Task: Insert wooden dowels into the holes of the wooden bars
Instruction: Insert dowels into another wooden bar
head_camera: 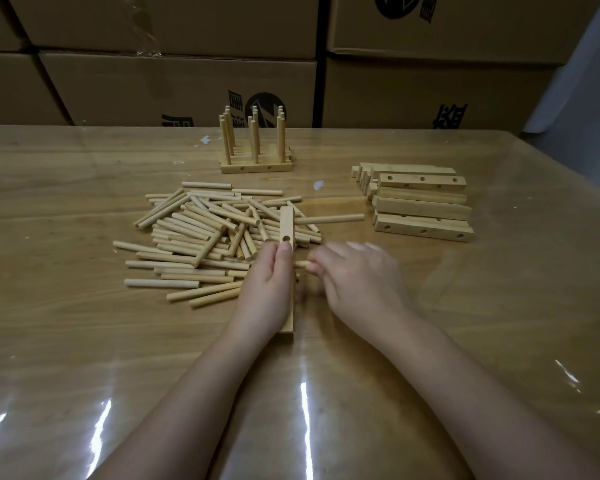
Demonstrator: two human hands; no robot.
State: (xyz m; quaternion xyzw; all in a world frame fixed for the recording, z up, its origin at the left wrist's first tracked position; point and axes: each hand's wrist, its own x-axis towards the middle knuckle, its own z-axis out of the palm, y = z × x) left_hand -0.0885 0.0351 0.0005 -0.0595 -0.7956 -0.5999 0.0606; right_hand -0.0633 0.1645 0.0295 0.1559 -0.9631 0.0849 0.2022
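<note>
1. The left hand (269,284) grips a wooden bar (287,225) from its left side. The thumb (284,251) lies along the top face, just short of a round hole (286,239).
2. The bar points straight away from the person. Its near end is down by the wrist and its far end reaches over the edge of the dowel heap.
3. The right hand (357,271) is blurred, but its fingers are curled around a short dowel (301,264). The dowel lies level, and its free tip meets the right side of the bar just beside the left hand's fingers. I cannot tell whether the tip is already in a hole.
4. To the left of the bar and behind it lies a loose pile of dowels (201,233), lying every which way.
5. One lone dowel (329,218) lies to the right of the pile, pointing towards the spare bars.
6. Those spare bars (421,202) lie stacked on the right, well apart from the hands, with holes showing along their sides.
7. Further back stands a finished set (255,147): bars side by side with dowels standing upright in them.
8. All of this rests on a glossy wooden table (84,323), with cardboard boxes (153,81) stacked behind it.
</note>
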